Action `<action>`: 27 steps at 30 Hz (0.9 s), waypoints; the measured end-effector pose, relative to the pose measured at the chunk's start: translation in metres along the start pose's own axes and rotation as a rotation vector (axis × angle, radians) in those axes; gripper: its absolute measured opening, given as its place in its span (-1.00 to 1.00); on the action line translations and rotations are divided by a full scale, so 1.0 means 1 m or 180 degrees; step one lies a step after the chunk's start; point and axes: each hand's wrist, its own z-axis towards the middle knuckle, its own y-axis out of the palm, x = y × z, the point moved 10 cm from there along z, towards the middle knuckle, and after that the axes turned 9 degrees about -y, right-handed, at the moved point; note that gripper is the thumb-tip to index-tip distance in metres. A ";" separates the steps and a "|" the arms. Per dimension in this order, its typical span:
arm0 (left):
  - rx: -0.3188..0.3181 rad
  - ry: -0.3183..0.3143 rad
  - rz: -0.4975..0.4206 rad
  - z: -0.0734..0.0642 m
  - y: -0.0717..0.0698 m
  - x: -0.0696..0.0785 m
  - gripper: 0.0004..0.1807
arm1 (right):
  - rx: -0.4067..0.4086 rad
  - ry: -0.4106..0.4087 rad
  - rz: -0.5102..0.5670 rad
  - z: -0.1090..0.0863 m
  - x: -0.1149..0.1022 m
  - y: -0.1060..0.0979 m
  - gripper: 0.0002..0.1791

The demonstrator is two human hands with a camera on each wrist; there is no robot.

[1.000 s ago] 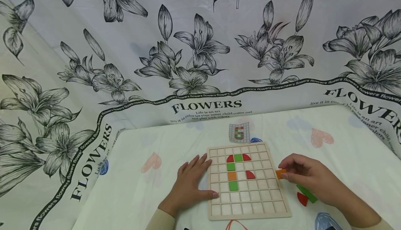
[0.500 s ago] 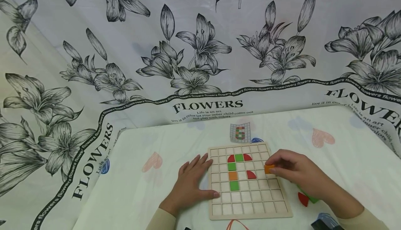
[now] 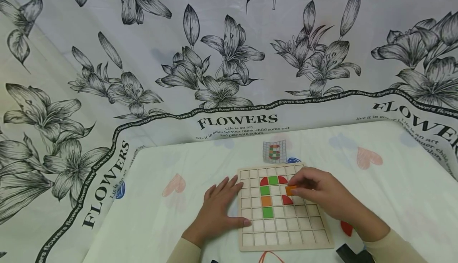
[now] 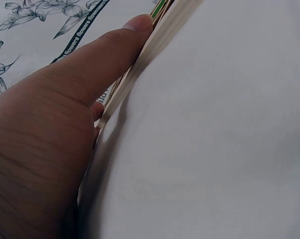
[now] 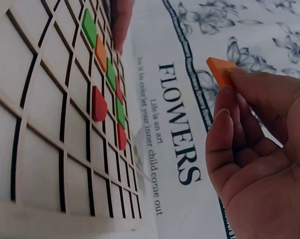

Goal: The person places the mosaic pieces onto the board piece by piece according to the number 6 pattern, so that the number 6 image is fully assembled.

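Right hand: thumb and fingertips pinch an orange tile; full outline hidden by the grip.
Orange tile: raised over the wooden grid board, in head view between the upper-right red quarter-circle and the lower red quarter-circle; not set down.
Left hand: fingers spread and fairly straight, at the board's left edge; thumb on the rim, no tile held.
Board tiles: 7 seated; 3 red, 3 green, 1 orange. Left column from top: red quarter-circle, green square, orange square, green square. Another green square sits between the 2 top red pieces.
Pattern card: just beyond the board's far edge; small coloured figure, cells too small to read surely.
Loose red piece: on the cloth by the right forearm, partly covered.
Step in hand: likely seating the orange tile in a cell.
Doing it well: level the tile, match edges to the cell strips, lower straight, avoid nudging the 2 nearby red pieces, press lightly, left hand bracing.
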 end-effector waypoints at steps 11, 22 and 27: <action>0.0000 -0.0003 0.0049 0.001 0.001 0.000 0.23 | -0.0056 0.0293 0.0109 0.012 0.015 0.022 -0.91; -0.0009 0.0003 0.0038 0.001 0.001 0.000 0.23 | -0.0175 0.0322 -0.0327 0.011 0.038 0.039 -0.90; 0.0013 0.0025 0.0065 0.001 0.001 -0.001 0.24 | -0.0264 0.0325 -0.0488 0.010 0.043 0.045 -0.88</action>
